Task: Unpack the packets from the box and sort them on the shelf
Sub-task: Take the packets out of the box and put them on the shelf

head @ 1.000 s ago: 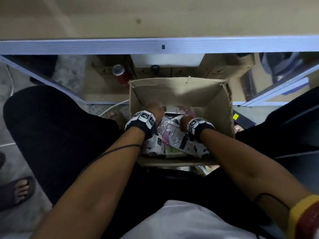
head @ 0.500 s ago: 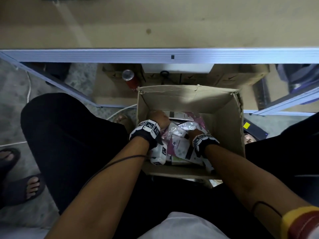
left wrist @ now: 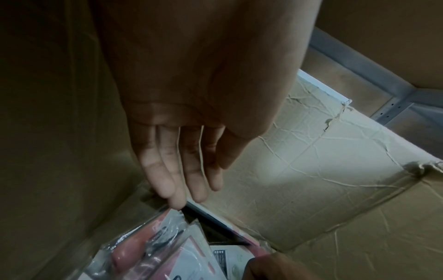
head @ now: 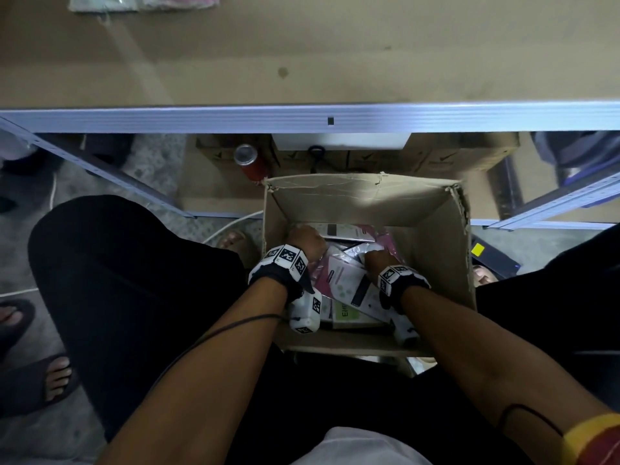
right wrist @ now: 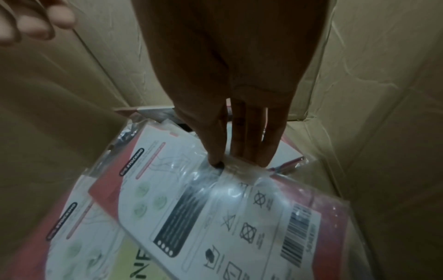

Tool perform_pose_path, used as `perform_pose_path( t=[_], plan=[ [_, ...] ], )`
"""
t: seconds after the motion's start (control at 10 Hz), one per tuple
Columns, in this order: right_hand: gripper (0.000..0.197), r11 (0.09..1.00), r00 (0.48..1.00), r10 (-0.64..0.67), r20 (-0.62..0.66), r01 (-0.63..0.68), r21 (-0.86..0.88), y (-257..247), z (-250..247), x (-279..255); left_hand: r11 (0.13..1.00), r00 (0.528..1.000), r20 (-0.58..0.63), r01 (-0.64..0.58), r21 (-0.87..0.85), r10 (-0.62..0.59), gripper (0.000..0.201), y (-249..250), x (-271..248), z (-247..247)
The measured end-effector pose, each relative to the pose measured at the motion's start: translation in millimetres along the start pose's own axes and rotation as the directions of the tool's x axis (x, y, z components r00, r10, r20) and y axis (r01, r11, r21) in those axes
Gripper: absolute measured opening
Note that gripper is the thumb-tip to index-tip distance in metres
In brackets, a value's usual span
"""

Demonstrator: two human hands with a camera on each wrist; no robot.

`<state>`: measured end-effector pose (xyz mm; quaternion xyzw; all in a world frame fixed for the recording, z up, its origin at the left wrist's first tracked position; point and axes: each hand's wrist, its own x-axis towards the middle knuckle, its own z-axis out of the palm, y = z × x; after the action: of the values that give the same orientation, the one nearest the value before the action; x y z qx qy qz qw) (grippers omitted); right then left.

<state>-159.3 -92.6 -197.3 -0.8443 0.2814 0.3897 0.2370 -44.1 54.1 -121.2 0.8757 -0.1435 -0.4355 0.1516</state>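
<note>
Not much looks done yet. The shelf (head: 302, 45) is a wide flat tan board with a ribbed metal front edge, and only a couple of packets are seen at its far left. The box (head: 365, 199), creased brown cardboard with torn rims, sits near the person and is still piled with packets (head: 349, 283): flat, glossy plastic sleeves over pink-and-white printed cards. The left hand (left wrist: 191, 117) is held with fingers straight and together, tips touching a packet edge at the far-left corner. The right hand (right wrist: 230, 79) is pinching a crinkly sleeve, thumb against fingers.
</note>
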Motion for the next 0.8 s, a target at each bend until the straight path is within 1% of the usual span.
perform_pose_path(
  t=[0.1,0.2,0.3,0.4,0.5,0.6,0.7,0.8],
  plan=[
    [0.035,0.998,0.998,-0.056,-0.032,0.055,-0.022,3.4,6.0,4.3,0.999,1.000,0.004,-0.012,0.038,0.012,0.034,2.8,-1.3,-1.5],
    [0.027,0.993,0.992,-0.114,-0.055,0.113,-0.015,5.1,2.7,4.3,0.999,1.000,0.003,-0.002,0.050,0.002,0.034,3.2,-2.6,-1.0],
    [0.027,0.990,0.987,-0.137,-0.079,0.135,-0.029,2.5,0.5,0.5,0.998,1.000,0.003,0.018,0.056,-0.019,0.034,1.0,0.0,0.5],
    [0.028,0.976,0.975,-0.217,-0.052,0.215,-0.038,-4.4,-14.1,-7.9,0.997,0.999,0.009,0.039,0.073,-0.040,0.034,0.3,4.3,2.8],
    [0.029,0.962,0.953,-0.269,-0.140,0.258,-0.092,-13.7,-39.4,-17.6,0.990,0.999,-0.005,0.042,0.137,-0.042,0.036,1.7,6.5,10.0],
    [0.026,0.953,0.941,-0.284,-0.185,0.255,-0.165,-23.5,-68.3,-33.7,0.980,0.998,-0.051,0.050,0.195,-0.041,0.039,-0.7,8.4,20.0],
    [0.019,0.929,0.916,-0.341,-0.212,0.293,-0.228,-29.2,-92.4,-48.0,0.991,0.999,-0.019,0.047,0.128,-0.045,0.045,-6.0,15.1,28.6],
    [0.017,0.900,0.889,-0.396,-0.230,0.325,-0.292,-34.7,-113.4,-63.8,0.997,0.999,0.033,0.010,0.082,-0.012,0.038,-8.9,17.5,40.3]
  ],
)
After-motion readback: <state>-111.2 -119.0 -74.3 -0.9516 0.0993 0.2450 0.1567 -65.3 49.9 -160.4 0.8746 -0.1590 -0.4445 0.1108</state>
